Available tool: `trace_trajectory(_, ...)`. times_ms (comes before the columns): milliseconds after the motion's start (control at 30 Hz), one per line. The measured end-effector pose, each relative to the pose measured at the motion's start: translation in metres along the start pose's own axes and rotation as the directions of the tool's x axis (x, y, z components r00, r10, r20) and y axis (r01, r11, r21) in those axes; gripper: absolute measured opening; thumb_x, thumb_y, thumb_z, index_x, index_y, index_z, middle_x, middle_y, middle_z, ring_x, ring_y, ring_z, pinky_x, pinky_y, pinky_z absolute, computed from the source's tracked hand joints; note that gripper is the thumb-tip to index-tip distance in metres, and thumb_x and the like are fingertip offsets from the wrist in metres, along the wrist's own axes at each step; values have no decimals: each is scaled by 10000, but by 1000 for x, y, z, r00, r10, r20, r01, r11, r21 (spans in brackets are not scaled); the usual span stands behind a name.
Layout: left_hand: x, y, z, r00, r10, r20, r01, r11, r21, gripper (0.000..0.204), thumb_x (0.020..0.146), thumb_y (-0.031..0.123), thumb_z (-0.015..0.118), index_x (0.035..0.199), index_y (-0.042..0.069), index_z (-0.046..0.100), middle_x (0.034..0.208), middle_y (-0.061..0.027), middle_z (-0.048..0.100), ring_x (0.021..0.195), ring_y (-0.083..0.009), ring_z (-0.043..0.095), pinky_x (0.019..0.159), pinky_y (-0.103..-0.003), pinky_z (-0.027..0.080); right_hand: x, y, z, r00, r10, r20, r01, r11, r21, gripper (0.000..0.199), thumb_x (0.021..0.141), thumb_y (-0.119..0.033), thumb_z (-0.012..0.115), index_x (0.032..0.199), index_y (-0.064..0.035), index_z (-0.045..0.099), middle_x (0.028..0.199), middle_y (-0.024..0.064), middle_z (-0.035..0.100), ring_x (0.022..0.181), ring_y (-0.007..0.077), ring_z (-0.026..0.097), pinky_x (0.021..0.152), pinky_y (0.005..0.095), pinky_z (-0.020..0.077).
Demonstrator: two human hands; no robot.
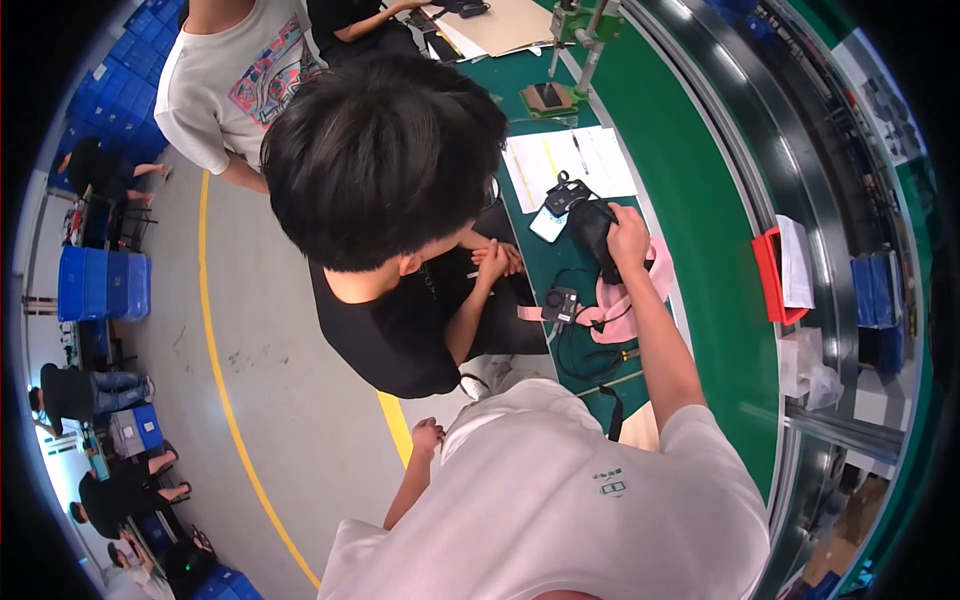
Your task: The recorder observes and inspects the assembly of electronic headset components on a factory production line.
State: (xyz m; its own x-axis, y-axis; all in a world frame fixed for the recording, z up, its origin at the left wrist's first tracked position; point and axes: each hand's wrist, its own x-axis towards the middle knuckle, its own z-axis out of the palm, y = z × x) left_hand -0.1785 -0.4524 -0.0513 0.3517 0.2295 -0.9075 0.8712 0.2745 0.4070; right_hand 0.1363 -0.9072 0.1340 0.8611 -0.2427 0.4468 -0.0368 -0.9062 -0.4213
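Note:
My right hand (628, 240) reaches over the green workbench, its fingers closed round a soft black item (592, 232) whose kind I cannot make out. Beside that item lie a phone with a lit screen (548, 225) and a small black device (568, 194). Pink cloth (618, 310) is spread below my right wrist, partly hidden by the forearm. A small boxy black device (560, 304) with cables sits at the cloth's left end. Down by my side, over the floor, my left hand (428, 434) has its fingers curled in, with nothing visible in them.
A person in black (400, 320) sits close at the bench, hands together. Another in a white shirt (225, 90) stands behind. White papers (570, 165) and a green press stand (550, 97) lie further along. A red bin (775, 275) is to the right, beside a metal rail.

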Motion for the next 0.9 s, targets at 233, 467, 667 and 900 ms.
trace_trajectory(233, 9, -9, -18, 998, -23, -60, 25, 999, 44, 225, 848, 150, 476, 1017, 7, 514, 661, -76, 545, 506, -153, 501, 434, -261, 379, 1, -1, -1, 1000, 5, -14, -5, 1000, 1, 305, 704, -19, 497, 970, -96, 625, 889, 103, 593, 835, 301, 569, 755, 371, 462)
trace_trajectory(467, 13, -3, -10, 1000, -12, 25, 13, 1000, -27, 220, 850, 144, 471, 1017, 7, 511, 665, -74, 539, 505, -146, 490, 442, -254, 376, 1, -1, 1, 1000, 5, -22, -5, 1000, 13, 304, 706, -17, 491, 971, -88, 623, 891, 102, 593, 846, 301, 566, 760, 371, 460)
trace_trajectory(667, 9, 9, -4, 1000, 21, 10, -21, 1000, 17, 248, 847, 143, 463, 1044, -1, 505, 669, -78, 537, 512, -147, 490, 455, -255, 392, 1, -2, -2, 1000, 0, -20, 0, 1000, 20, 307, 698, -13, 490, 966, -81, 623, 877, 116, 591, 835, 311, 563, 755, 378, 455)
trace_trajectory(900, 13, 13, -7, 1000, 5, -8, -4, 998, 59, 221, 853, 158, 455, 1010, 13, 511, 690, -98, 557, 536, -165, 519, 462, -256, 410, 5, -1, -2, 1000, 6, -22, -5, 1000, 19, 309, 693, -7, 488, 963, -75, 622, 877, 123, 590, 830, 318, 563, 753, 386, 455)
